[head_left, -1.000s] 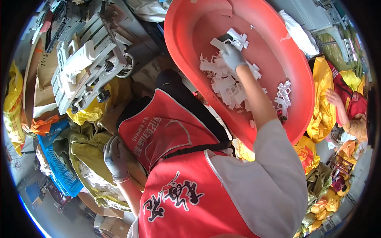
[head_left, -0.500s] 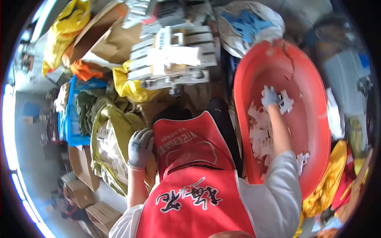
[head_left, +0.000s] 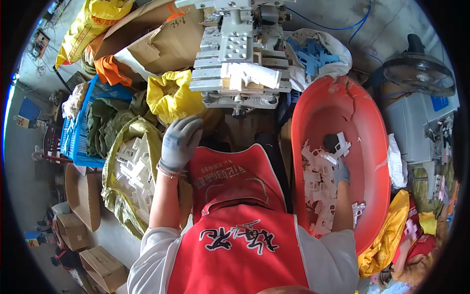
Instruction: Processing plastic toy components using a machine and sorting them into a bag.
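Down in the red tub [head_left: 364,127], the gloved right hand [head_left: 341,172] was clenched on a white plastic part [head_left: 341,145] above the heap of white parts [head_left: 318,191]. The gloved left hand [head_left: 179,142] hung unclenched, holding nothing, beside a yellow sack [head_left: 128,182] of similar parts.

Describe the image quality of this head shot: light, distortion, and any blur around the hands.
Head view: even daylight with soft shadows; strong fisheye bending inside a black circular rim, so the round red plastic tub looks stretched; the grey-gloved left hand is sharp; the gloved right hand among white plastic pieces is small and slightly soft.
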Tool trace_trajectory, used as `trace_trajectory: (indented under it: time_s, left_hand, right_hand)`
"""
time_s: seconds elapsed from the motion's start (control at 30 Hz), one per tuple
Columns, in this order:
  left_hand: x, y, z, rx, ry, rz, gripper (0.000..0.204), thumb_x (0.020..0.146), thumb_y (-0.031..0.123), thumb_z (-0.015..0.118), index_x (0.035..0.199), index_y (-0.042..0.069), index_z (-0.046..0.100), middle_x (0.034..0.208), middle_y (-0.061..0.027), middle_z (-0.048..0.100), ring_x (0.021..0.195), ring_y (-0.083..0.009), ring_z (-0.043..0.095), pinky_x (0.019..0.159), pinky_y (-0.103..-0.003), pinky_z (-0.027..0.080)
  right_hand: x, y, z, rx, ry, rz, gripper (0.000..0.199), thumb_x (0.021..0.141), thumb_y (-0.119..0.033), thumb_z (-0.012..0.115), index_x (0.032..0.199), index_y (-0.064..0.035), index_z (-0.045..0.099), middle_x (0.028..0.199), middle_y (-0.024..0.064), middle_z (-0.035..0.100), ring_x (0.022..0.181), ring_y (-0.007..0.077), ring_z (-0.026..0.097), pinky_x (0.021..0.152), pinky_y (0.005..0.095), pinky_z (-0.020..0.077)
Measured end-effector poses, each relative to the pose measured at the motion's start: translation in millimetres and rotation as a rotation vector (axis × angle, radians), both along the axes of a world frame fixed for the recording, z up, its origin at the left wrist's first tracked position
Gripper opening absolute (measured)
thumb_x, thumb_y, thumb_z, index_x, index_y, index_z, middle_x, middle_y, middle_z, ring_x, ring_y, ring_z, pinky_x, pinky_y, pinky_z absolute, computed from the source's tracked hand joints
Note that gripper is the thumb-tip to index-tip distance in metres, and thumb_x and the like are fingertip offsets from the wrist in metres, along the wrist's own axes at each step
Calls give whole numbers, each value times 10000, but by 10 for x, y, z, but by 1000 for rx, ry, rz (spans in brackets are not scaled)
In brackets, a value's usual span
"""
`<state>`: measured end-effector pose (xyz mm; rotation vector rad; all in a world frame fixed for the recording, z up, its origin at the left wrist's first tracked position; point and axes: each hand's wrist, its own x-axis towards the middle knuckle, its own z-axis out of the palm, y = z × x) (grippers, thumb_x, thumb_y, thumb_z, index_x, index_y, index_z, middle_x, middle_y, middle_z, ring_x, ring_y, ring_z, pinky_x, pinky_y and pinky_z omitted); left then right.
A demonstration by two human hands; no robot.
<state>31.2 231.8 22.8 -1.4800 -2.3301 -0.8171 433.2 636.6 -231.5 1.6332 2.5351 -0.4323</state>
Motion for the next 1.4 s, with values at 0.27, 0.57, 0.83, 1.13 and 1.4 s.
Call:
trace_trajectory:
  time_s: [0.27, 0.57, 0.83, 1.13, 1.4]
  left_hand:
    - [-117, 138, 282, 70, -16, -39, 217, 812, 90, 604, 1019, 31, 632, 1031, -119, 652, 937, -306, 604, 823, -371, 483]
    - [-329, 551, 500, 133, 19, -80, 258, 819, 116, 642, 1064, 33, 643, 1074, -144, 645, 1017, -310, 602, 877, -358, 468]
    - [-719, 1035, 457, 71, -195, -218, 369, 787, 127, 670, 1132, 27, 583, 970, -149, 635, 897, -277, 623, 763, -349, 509]
    - [-821, 763, 281, 364, -347, -138, 310, 829, 127, 661, 1109, 14, 593, 1044, -133, 644, 941, -239, 639, 813, -316, 496]
    - [-529, -282, 102, 436, -321, 144, 255, 839, 4, 616, 1093, -7, 606, 1063, -94, 657, 936, -165, 644, 841, -275, 492]
  right_hand:
    - [218, -368, -298, -300, 1110, -624, 303, 919, -144, 464, 1192, -93, 584, 873, 66, 665, 626, 185, 617, 568, 299, 500]
    - [536, -1093, -684, -682, 1276, -553, 347, 831, -91, 574, 1175, -79, 523, 1083, 38, 524, 966, 199, 566, 789, 302, 501]
    - [91, -1322, 145, 28, 320, -164, 428, 784, -42, 600, 1196, -13, 488, 1177, 185, 501, 1076, 335, 537, 945, 383, 436]
    - [-1179, -915, 1536, -282, 1481, 83, 361, 960, -106, 449, 1303, 5, 422, 1277, 115, 478, 1172, 204, 488, 983, 326, 399]
    - [-2909, -1049, 2639, 77, 1212, 962, 402, 793, 8, 607, 1187, -43, 545, 1217, 121, 547, 1171, 262, 509, 997, 336, 385]
